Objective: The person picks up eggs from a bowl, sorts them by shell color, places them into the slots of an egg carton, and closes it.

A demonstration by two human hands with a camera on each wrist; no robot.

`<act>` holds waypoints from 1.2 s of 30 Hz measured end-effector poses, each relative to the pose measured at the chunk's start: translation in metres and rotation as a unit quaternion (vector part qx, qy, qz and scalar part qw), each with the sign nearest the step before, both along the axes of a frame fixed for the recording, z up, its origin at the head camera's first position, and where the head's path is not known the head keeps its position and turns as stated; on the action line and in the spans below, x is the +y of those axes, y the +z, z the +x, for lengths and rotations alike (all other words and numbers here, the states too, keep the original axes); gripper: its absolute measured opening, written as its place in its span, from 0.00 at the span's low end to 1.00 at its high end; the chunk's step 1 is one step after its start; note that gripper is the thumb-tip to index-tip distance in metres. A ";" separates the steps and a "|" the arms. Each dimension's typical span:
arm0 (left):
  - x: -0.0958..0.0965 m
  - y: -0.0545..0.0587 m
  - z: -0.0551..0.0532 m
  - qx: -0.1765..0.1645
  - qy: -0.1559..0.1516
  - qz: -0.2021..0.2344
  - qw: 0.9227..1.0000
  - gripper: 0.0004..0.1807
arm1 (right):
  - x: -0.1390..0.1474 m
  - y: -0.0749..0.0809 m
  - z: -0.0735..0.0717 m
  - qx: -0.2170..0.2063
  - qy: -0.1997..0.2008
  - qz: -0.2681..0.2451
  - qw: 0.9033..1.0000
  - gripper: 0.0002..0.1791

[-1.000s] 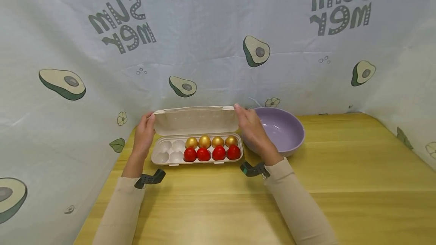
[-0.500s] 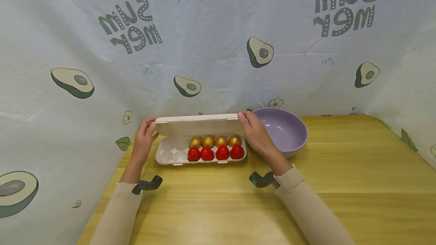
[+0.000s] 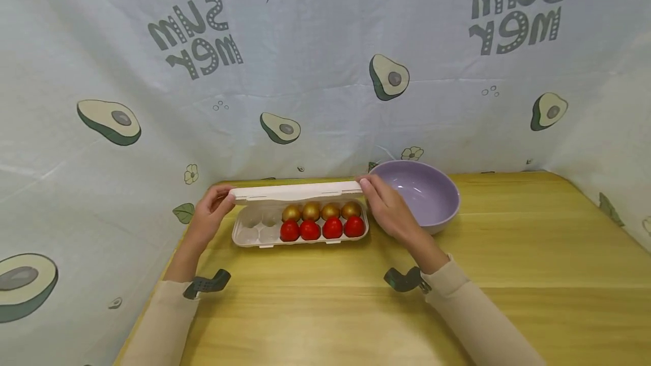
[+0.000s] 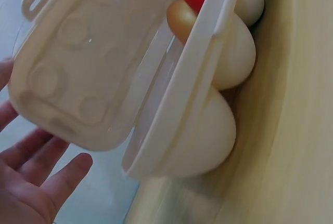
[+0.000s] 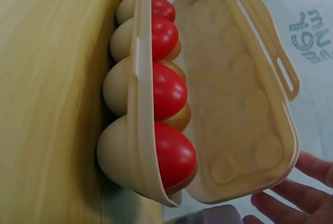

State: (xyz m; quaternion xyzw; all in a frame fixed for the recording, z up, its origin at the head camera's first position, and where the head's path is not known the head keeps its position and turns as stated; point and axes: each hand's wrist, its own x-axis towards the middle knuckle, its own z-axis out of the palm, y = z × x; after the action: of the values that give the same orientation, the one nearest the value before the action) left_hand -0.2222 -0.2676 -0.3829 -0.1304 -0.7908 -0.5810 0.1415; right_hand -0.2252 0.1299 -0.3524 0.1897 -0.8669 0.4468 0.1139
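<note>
A cream plastic egg carton (image 3: pixel 300 243) lies on the wooden table, its hinged lid (image 3: pixel 295 191) tilted partway down over the base. Several gold eggs (image 3: pixel 311 211) fill the back row from the middle rightward, with several red eggs (image 3: pixel 333 228) in front of them. The cups (image 3: pixel 250 234) at the left end hold nothing. My left hand (image 3: pixel 205 219) is at the lid's left corner; in the left wrist view its fingers are spread, fingertips at the lid's edge. At the right corner, my right hand (image 3: pixel 389 210) touches the lid with loosely extended fingers (image 5: pixel 296 195).
A purple bowl (image 3: pixel 419 194) stands just right of the carton, partly behind my right hand. Behind the table (image 3: pixel 534 242) hangs a pale curtain (image 3: pixel 325 72) printed with avocados. Dark straps (image 3: pixel 209 283) sit on both wrists.
The lid has swung from nearly upright down toward the eggs, both hands moving with its corners. The head view has shifted slightly. Eggs and bowl keep their places.
</note>
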 end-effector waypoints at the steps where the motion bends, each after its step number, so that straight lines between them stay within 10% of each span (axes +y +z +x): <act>1: -0.003 0.000 0.002 0.002 -0.009 -0.007 1.000 0.19 | 0.001 0.000 0.001 0.003 -0.002 0.004 1.000 0.24; 13: -0.018 -0.005 0.020 -0.003 -0.085 -0.116 0.990 0.21 | 0.004 -0.007 0.005 0.098 0.044 0.037 0.994 0.14; 20: -0.015 -0.002 0.031 0.002 -0.058 -0.198 0.979 0.18 | 0.003 -0.012 0.009 0.131 0.062 0.112 0.983 0.11; 36: 0.017 0.002 0.046 0.090 0.008 -0.426 0.900 0.23 | -0.003 -0.023 0.018 0.194 0.089 0.172 0.962 0.08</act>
State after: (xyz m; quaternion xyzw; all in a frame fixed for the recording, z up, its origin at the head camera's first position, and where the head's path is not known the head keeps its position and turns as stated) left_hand -0.1763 -0.2507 -0.3805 -0.2234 -0.9476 -0.1737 0.1479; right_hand -0.2074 0.1271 -0.3749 0.3654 -0.8718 0.2538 0.2050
